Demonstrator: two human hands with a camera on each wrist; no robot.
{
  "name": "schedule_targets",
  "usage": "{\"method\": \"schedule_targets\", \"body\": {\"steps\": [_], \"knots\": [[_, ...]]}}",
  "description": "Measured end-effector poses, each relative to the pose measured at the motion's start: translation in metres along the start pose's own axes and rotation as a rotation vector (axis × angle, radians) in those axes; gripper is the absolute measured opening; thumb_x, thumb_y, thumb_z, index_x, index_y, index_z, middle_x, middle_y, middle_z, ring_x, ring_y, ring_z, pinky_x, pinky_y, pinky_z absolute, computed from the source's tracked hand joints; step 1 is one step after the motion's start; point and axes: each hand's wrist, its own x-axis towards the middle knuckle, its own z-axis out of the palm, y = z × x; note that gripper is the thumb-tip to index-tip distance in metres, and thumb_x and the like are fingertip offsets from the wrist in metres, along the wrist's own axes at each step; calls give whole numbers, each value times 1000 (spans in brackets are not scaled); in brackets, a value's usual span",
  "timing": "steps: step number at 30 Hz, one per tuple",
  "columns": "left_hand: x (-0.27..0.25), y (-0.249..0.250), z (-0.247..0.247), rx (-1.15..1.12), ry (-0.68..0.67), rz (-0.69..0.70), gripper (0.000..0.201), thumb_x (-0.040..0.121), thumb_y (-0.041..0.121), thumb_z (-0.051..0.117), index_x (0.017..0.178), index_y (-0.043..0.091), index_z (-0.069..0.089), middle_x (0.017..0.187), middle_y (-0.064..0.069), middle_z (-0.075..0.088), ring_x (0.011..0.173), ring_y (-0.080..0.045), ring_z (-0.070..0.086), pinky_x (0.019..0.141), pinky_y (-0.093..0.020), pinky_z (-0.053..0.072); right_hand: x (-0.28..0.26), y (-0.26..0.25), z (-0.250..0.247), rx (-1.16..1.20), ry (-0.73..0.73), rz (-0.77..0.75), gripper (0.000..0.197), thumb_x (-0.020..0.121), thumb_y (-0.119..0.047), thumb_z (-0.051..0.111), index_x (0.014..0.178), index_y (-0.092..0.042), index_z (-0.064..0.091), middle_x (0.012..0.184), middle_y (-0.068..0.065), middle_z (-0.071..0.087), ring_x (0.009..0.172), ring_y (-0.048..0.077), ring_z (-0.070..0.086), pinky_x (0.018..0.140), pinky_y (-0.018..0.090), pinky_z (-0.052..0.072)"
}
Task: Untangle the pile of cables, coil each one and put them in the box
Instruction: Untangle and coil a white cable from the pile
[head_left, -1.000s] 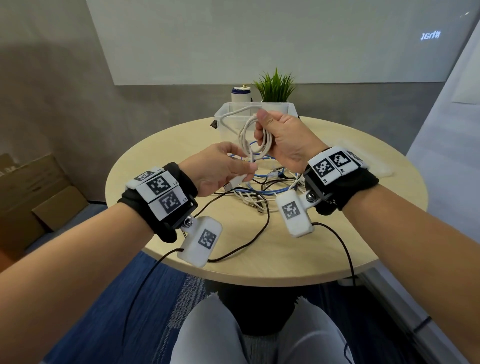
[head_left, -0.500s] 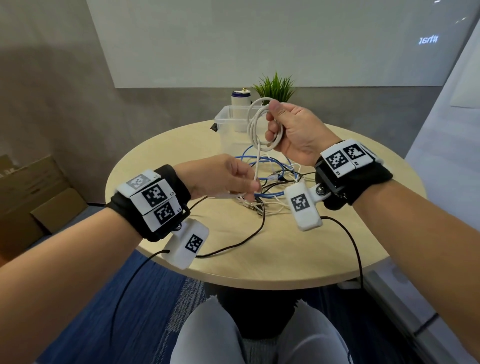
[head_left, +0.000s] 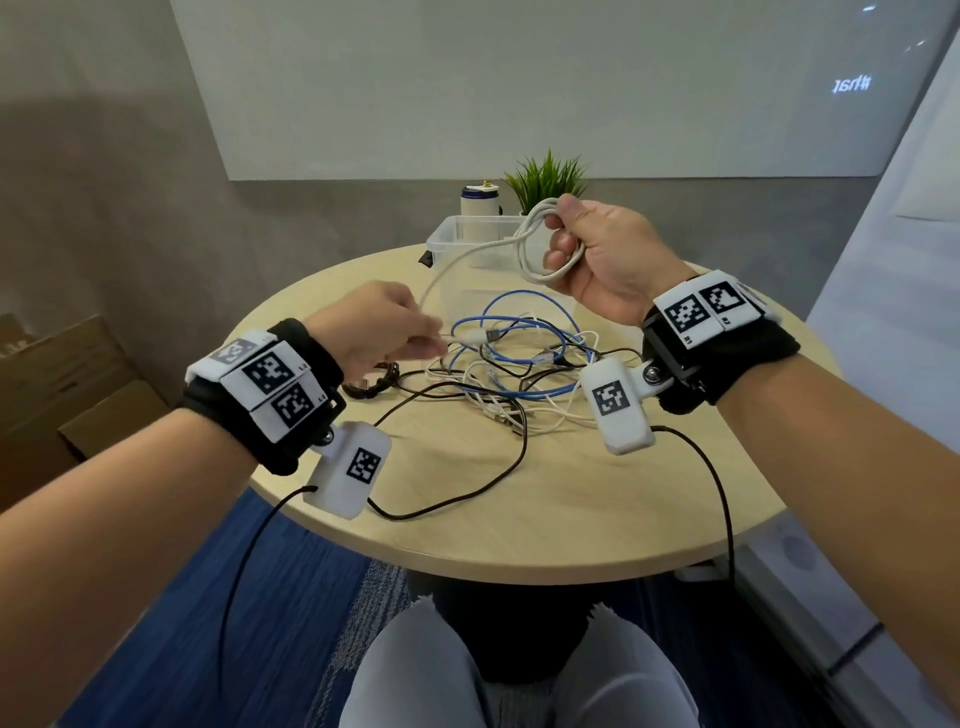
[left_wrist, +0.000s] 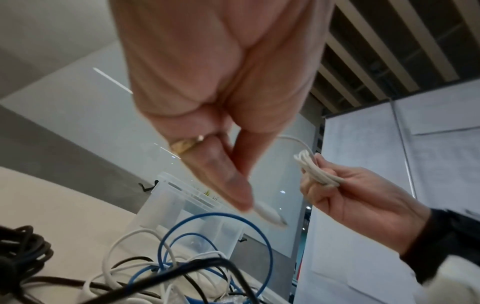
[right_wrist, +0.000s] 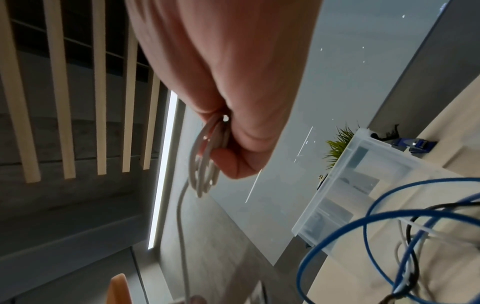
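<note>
My right hand (head_left: 597, 249) is raised over the table and grips a coil of white cable (head_left: 535, 244), whose loops also show in the right wrist view (right_wrist: 205, 162) and the left wrist view (left_wrist: 317, 170). The cable's free end runs down left to my left hand (head_left: 384, 332), which pinches it near its plug (left_wrist: 267, 214). A tangle of blue, white and black cables (head_left: 519, 364) lies on the round wooden table (head_left: 545, 509) below both hands. The clear plastic box (head_left: 467, 244) stands behind the pile, under the coil.
A coiled dark cable (head_left: 371, 382) lies on the table just left of the pile. A small potted plant (head_left: 545, 179) and a white canister (head_left: 480, 200) stand behind the box. Cardboard boxes (head_left: 57, 384) sit on the floor at the left. Black wrist-camera leads (head_left: 447, 499) trail over the table's near part.
My right hand has risen and moved right with the coil. My left hand has slid left and down along the cable, drawing its free end out.
</note>
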Motion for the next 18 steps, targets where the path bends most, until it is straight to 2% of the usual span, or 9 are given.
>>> {"method": "schedule_targets", "body": {"steps": [2,4,6,12,15,18], "knots": [[5,0,-3,-126,119,63,25,92,2,56,73,9,42,81,-21,65,75,-20,69,63,-18,58,-1,5,0,-91,-27,-14,26,102,-22,41,82,-9,52,56,-1,43,47,11,43,46,21,44],[9,0,-2,-195,211,117,24,93,3,55,74,9,42,79,-18,64,76,-20,69,71,-22,58,-2,10,0,-178,-74,-22,19,101,-20,44,88,-10,54,58,-1,44,48,10,46,47,22,45],[11,-1,-2,-248,253,156,24,93,3,55,74,10,41,76,-15,63,76,-19,69,74,-23,58,-3,14,0,-221,-115,-17,13,100,-19,46,94,-12,55,62,-1,43,50,10,46,49,23,45],[10,-6,7,-343,139,173,24,93,-1,53,74,9,42,74,-14,64,73,-18,71,69,-20,58,-6,18,7,-201,-159,5,15,101,-20,43,91,-15,54,75,3,44,47,7,46,45,21,44],[11,-8,14,-347,88,184,24,93,-4,52,75,8,42,74,-14,62,70,-17,71,61,-18,56,-7,20,10,-195,-198,26,14,100,-22,43,95,-15,54,81,4,48,44,6,46,45,21,44],[11,-6,20,-425,7,197,18,93,-4,50,78,6,46,74,-12,63,64,-12,70,59,-16,55,-9,28,13,-148,-253,82,14,101,-22,41,100,-14,52,84,5,53,43,6,47,43,20,43]]}}
